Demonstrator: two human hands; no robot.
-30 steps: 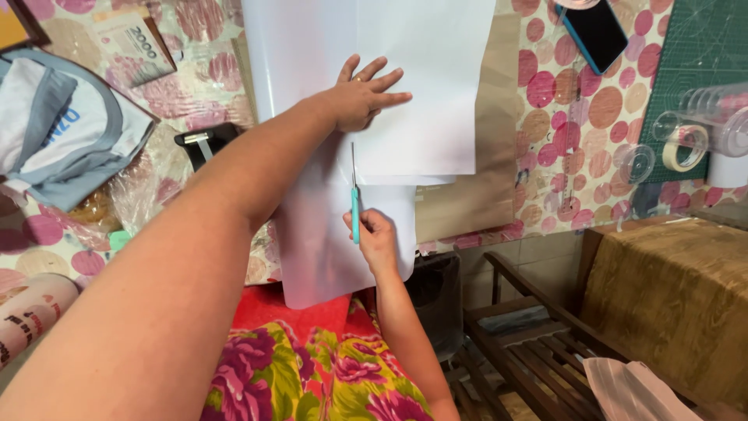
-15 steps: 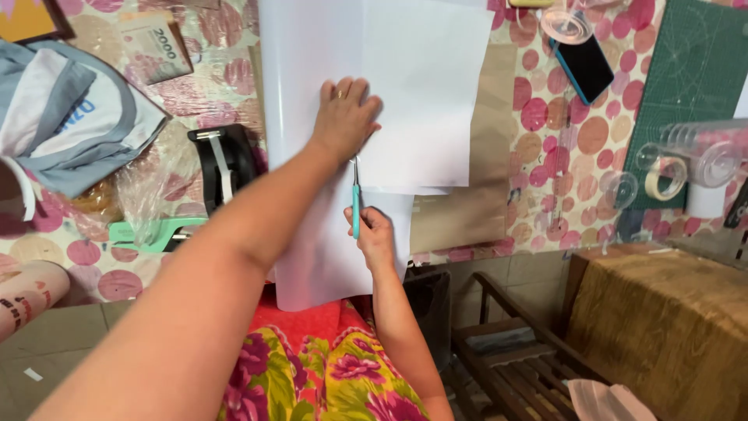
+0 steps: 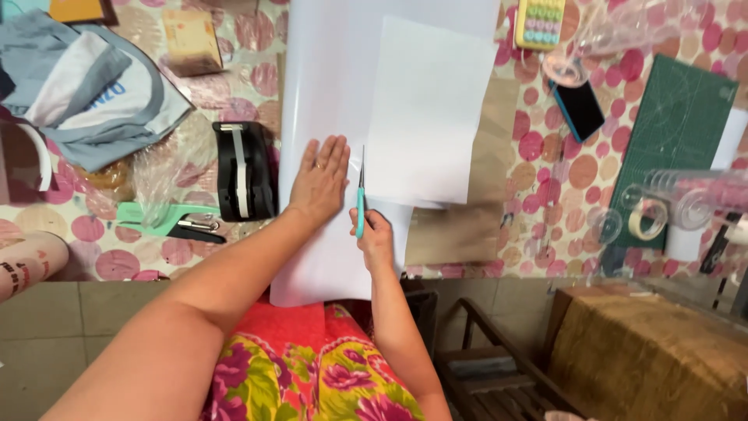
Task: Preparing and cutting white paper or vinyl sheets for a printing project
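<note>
White paper sheets, two of them, fill the upper middle of the frame: a long glossy white sheet (image 3: pixel 327 93) runs from the top edge down past the table's near edge, its long axis vertical in the frame, and a smaller matte white rectangular sheet (image 3: pixel 428 109) lies on top of it to the right.

Going left to right: a grey and white folded cloth bag (image 3: pixel 86 86) lies in the upper left, a pair of mint-green-handled scissors (image 3: pixel 160 214) sits below it, and one black tape dispenser with a white strip (image 3: pixel 243 170) stands just beside the long sheet's left edge.

One left hand (image 3: pixel 319 179) lies flat, palm down, on the long sheet, fingers straight, close together and pointing up the frame; its forearm comes in from the lower left. Just beside it is one slim craft knife with a teal handle (image 3: pixel 361 191), upright in the frame, blade tip pointing toward the top, running along the smaller sheet's left edge. The right hand (image 3: pixel 374 234) is closed around the handle's lower end, fingers curled tight, forearm rising from the bottom centre.

Further right are one dark phone in a blue case (image 3: pixel 578 109), one green cutting mat (image 3: pixel 676 140) and one roll of clear tape (image 3: pixel 645 218), all on the pink-dotted tablecloth (image 3: pixel 545 156).
</note>
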